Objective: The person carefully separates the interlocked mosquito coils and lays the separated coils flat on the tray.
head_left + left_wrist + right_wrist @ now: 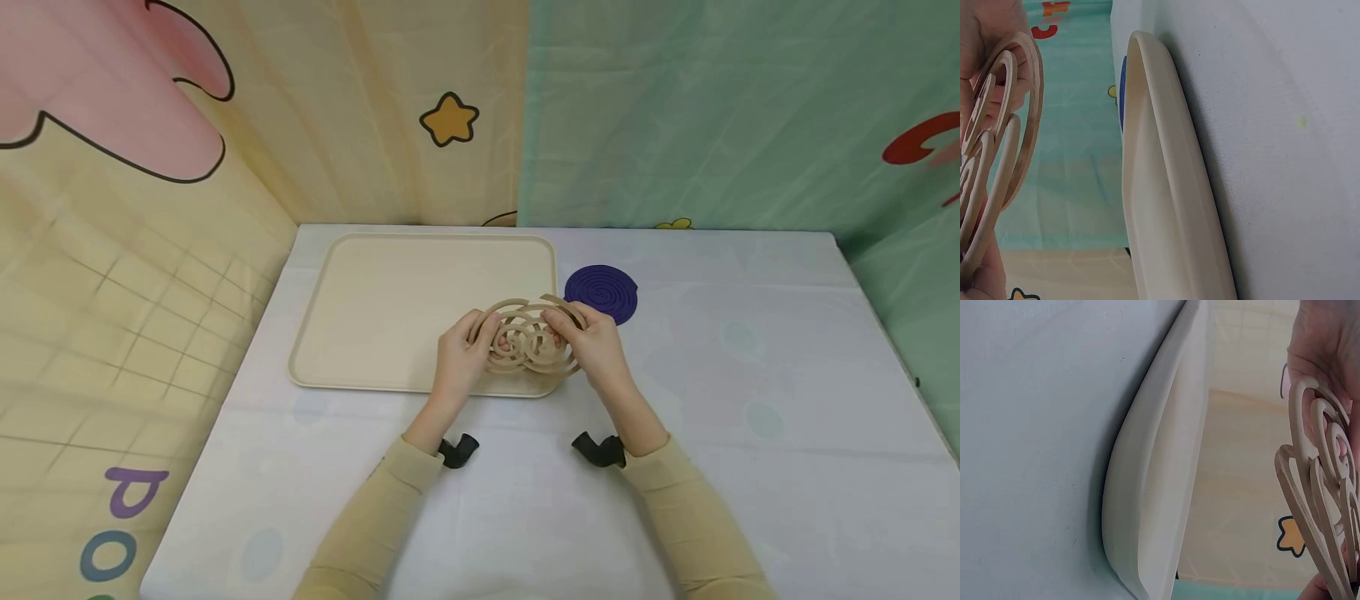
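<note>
A light-brown, wood-coloured trivet (551,366) of interlaced spiral bands is held up between both hands over the tray's near right corner. My left hand (461,350) pinches its left side, thumb on the near face. On the opposite side, my right hand (597,350) grips the band between thumb and fingers. Both wrist views show the trivet raised above the tray, its spiral loops standing apart in layers. Fingertips show through the gaps. Just beyond the right hand, a dark purple coiled round mat (602,290) lies flat on the table, partly covered by that hand.
A cream rectangular tray (397,308) with a raised rim lies on the left half of the white-covered table (750,350). Printed curtains (675,117) hang along the back and sides. Black wrist mounts (600,450) stick out inward from both sleeves.
</note>
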Demonstrator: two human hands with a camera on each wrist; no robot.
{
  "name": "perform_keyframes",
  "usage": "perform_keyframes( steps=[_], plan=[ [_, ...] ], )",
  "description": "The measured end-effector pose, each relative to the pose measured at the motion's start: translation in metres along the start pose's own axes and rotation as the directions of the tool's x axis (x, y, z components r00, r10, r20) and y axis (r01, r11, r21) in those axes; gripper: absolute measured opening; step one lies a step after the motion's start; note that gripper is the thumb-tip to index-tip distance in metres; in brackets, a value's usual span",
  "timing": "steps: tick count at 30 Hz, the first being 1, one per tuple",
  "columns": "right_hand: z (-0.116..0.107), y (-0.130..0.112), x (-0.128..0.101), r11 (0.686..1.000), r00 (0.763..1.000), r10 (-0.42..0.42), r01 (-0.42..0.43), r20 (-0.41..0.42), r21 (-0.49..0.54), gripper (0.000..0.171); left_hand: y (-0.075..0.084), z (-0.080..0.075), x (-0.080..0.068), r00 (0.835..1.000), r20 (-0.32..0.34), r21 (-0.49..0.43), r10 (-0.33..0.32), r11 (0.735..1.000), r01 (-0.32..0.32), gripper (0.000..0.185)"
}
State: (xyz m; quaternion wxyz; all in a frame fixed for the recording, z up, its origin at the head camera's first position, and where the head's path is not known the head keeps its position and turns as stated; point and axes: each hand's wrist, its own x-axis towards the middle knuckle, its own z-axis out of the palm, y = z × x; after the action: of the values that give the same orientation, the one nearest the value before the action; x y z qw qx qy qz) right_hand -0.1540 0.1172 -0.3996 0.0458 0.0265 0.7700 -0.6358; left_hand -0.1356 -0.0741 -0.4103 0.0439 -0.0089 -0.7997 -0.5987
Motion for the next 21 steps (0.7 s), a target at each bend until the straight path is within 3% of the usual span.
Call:
perform_keyframes(
  steps=[9,21],
  plan=[
    [0.006,-0.003,-0.003,1.000,0.998,0.010,-0.008,-0.066,0.030,0.027,0.002,0.002,-0.003,0.999,-0.036,-0.035,-0.009,0.999,0.008,0.034],
    [0.014,0.002,-0.004,0.963,0.981,0.013,0.040,-0.193,0.265,0.019,0.003,0.009,-0.004,0.992,-0.114,-0.138,-0.050,0.990,0.034,0.033]
  ],
)
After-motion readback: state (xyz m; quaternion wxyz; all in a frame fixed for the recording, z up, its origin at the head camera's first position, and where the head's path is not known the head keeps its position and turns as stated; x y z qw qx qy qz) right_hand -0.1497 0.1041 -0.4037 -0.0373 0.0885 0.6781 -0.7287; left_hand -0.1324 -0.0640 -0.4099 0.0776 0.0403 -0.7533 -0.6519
